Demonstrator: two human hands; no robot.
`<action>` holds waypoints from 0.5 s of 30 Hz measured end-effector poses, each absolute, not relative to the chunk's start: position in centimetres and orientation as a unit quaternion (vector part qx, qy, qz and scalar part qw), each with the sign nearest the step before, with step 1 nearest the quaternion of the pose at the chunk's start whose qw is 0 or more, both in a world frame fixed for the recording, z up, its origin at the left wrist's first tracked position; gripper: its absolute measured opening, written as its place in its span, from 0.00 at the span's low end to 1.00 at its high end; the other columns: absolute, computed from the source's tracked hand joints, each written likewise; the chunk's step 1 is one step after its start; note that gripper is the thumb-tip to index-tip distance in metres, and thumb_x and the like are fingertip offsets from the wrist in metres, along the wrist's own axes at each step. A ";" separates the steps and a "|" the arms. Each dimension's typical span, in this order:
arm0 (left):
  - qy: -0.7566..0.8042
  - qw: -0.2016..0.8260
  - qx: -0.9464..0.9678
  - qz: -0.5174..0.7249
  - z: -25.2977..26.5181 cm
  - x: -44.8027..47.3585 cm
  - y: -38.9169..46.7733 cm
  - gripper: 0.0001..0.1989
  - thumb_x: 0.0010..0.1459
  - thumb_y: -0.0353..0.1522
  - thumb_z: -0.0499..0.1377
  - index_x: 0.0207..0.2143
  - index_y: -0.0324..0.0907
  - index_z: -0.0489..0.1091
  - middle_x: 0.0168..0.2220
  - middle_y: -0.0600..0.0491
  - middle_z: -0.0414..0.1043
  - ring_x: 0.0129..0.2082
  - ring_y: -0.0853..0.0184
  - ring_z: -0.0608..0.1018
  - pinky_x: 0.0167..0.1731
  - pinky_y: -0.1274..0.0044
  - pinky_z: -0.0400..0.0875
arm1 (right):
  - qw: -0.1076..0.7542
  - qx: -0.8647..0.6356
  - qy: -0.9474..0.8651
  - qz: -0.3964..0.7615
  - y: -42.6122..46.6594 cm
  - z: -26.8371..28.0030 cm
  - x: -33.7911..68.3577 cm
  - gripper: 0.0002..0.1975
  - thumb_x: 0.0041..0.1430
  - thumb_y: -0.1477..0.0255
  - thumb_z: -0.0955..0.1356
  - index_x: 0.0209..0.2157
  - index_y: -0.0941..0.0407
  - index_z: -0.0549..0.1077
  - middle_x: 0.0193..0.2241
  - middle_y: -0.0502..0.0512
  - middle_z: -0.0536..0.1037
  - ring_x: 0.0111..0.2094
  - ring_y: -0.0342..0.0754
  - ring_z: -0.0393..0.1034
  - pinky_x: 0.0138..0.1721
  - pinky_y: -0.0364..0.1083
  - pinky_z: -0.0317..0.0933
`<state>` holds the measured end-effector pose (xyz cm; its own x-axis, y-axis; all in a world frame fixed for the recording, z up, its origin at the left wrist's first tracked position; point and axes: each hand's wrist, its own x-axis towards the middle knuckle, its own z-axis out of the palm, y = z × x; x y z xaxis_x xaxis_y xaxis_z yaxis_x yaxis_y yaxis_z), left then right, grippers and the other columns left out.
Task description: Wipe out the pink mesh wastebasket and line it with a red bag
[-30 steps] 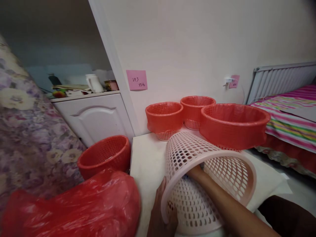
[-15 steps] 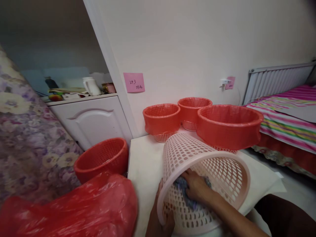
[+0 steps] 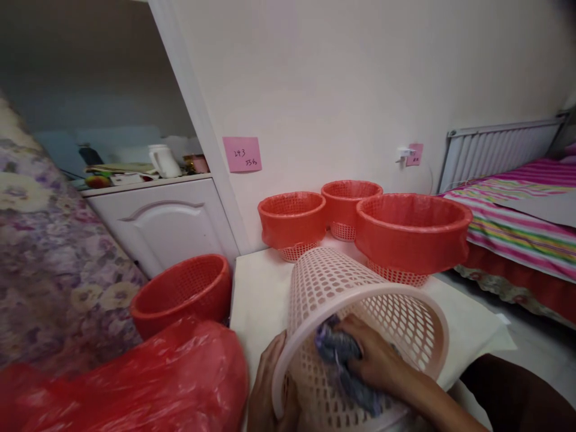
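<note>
Tabletop (image 3: 258, 300), cream-covered, bears a pale-pink perforated plastic basket (image 3: 333, 281) lying sideways, mouth towards the near edge, probably for reach; left hand (image 3: 265, 390), fingers gripping its rim, apparently steadies it; right hand (image 3: 375, 355) clutches crumpled blue-grey cloth (image 3: 335, 347) inside.

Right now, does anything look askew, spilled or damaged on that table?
Nothing looks spilled or broken. Only the pale pink basket stands out, tipped on its side while the red-wrapped baskets behind it stand upright. That looks deliberate, though: the left hand grips its rim and the right hand holds a cloth inside.
</note>
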<state>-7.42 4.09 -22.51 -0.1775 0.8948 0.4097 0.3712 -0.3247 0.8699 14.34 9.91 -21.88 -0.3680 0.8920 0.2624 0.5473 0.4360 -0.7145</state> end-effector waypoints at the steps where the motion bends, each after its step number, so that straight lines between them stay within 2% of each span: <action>1: 0.529 0.234 0.603 0.550 -22.7 -7.3 4.1 0.26 0.58 0.41 0.54 0.57 0.43 0.61 0.61 0.46 0.60 0.62 0.53 0.61 0.63 0.60 0.51 | 0.347 -0.484 -0.769 0.230 11.5 -21.5 13.9 0.27 0.39 0.82 0.65 0.44 0.52 0.72 0.45 0.55 0.73 0.50 0.52 0.66 0.53 0.50 0.57; 4: 0.510 0.264 0.606 0.550 -23.5 -6.9 4.2 0.30 0.55 0.43 0.56 0.59 0.43 0.59 0.62 0.45 0.60 0.63 0.51 0.60 0.62 0.60 0.54 | 0.384 -0.558 -0.716 0.168 15.9 -20.4 12.5 0.17 0.55 0.73 0.63 0.47 0.50 0.72 0.47 0.57 0.74 0.54 0.57 0.62 0.58 0.57 0.51; 6: 0.501 0.284 0.604 0.551 -23.9 -6.8 4.4 0.33 0.54 0.44 0.57 0.60 0.42 0.58 0.62 0.43 0.59 0.63 0.50 0.58 0.61 0.60 0.56 | 0.385 -0.575 -0.703 0.165 18.0 -20.4 11.5 0.16 0.61 0.68 0.59 0.48 0.49 0.72 0.47 0.58 0.75 0.56 0.58 0.62 0.57 0.58 0.52; 11: 0.494 0.303 0.599 0.553 -25.1 -6.8 5.0 0.34 0.54 0.45 0.55 0.60 0.41 0.56 0.63 0.42 0.57 0.63 0.49 0.60 0.59 0.59 0.60 | 0.355 -0.583 -0.711 0.170 19.8 -22.9 9.3 0.17 0.61 0.65 0.61 0.50 0.49 0.71 0.50 0.58 0.74 0.55 0.60 0.62 0.55 0.60 0.54; 15: 0.475 0.316 0.601 0.559 -26.1 -6.9 5.5 0.36 0.54 0.45 0.55 0.61 0.40 0.54 0.64 0.41 0.53 0.64 0.47 0.56 0.57 0.58 0.62 | 0.325 -0.581 -0.724 0.181 20.3 -24.2 8.5 0.17 0.62 0.66 0.61 0.51 0.50 0.69 0.51 0.60 0.74 0.53 0.60 0.65 0.53 0.61 0.57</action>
<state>-6.87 5.52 -26.10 -0.0773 0.9252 0.3716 0.2175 -0.3481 0.9119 8.46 20.30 -24.17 -0.1142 0.9585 0.2611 0.7232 0.2604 -0.6397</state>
